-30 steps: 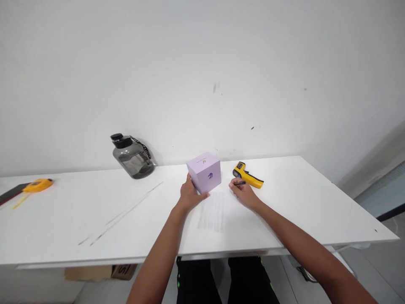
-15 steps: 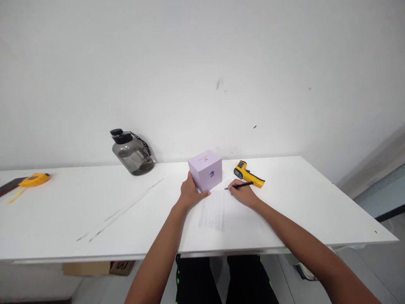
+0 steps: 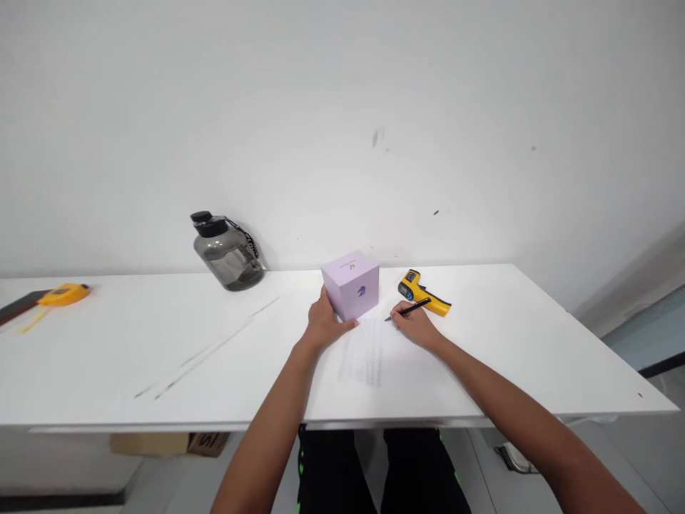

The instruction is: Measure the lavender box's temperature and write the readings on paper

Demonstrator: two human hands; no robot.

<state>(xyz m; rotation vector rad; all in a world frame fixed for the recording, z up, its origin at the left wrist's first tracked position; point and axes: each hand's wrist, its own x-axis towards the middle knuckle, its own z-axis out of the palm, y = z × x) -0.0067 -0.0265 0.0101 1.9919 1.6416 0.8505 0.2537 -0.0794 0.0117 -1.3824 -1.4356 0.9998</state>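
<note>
My left hand (image 3: 324, 321) is wrapped round the lower left corner of a lilac cube-shaped box (image 3: 350, 294), its thumb along the bottom front edge. The box stands on the table with a dark emblem on its front and small print on top. In my right hand (image 3: 413, 325) is a black pen (image 3: 416, 307), pinched with the tip pointing down and left, close to the box's right front corner. Below the box, faint grey rows of marks (image 3: 369, 360) run across a white surface; the pen tip is near their upper end. Whether the tip touches, I cannot tell.
A yellow infrared thermometer (image 3: 437, 305) lies just beyond my right hand. Left of the box, a grey translucent water bottle (image 3: 227, 258) leans near the wall. A yellow tape measure (image 3: 65, 294) is at the far left on the white table (image 3: 214, 385). Beneath is a cardboard box (image 3: 153, 443).
The pen now slants more steeply, its back end raised, and the right fingers have shifted slightly. My left hand keeps its hold on the box. The whole view has shifted a little.
</note>
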